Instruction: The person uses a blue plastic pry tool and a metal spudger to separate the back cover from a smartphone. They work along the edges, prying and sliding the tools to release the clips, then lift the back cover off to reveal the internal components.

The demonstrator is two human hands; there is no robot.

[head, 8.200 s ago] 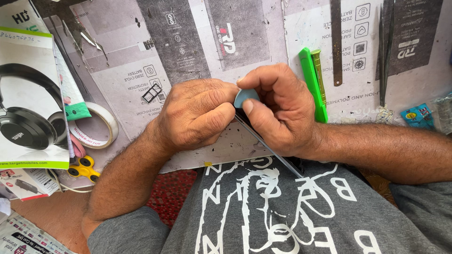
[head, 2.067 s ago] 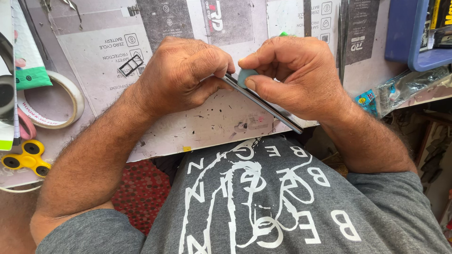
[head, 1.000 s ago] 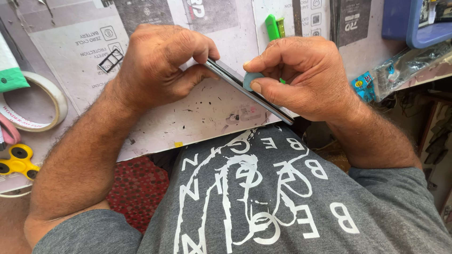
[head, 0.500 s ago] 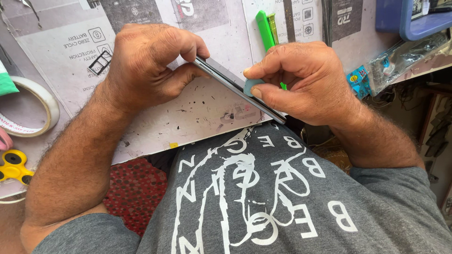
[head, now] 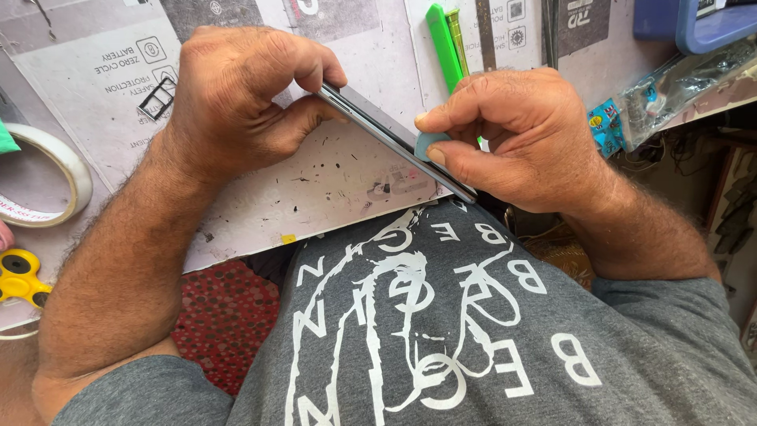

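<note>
A thin dark phone (head: 378, 126) is held edge-up over the worktable, running diagonally from upper left to lower right. My left hand (head: 236, 102) grips its upper end between thumb and fingers. My right hand (head: 512, 138) pinches a small light-blue pick (head: 430, 144) between thumb and forefinger. The pick is pressed against the phone's edge near the lower end. My grey printed shirt fills the bottom of the view.
A green-handled tool (head: 443, 43) lies behind my right hand. A roll of tape (head: 47, 170) and a yellow spinner (head: 22, 276) sit at the left. A blue tray (head: 694, 24) and plastic packets (head: 670, 87) are at the upper right. Printed cardboard (head: 315, 189) covers the table.
My hands have drawn apart, showing more of the phone's edge. The pick has slid along that edge toward the lower end. The view has shifted, so table items sit further left.
</note>
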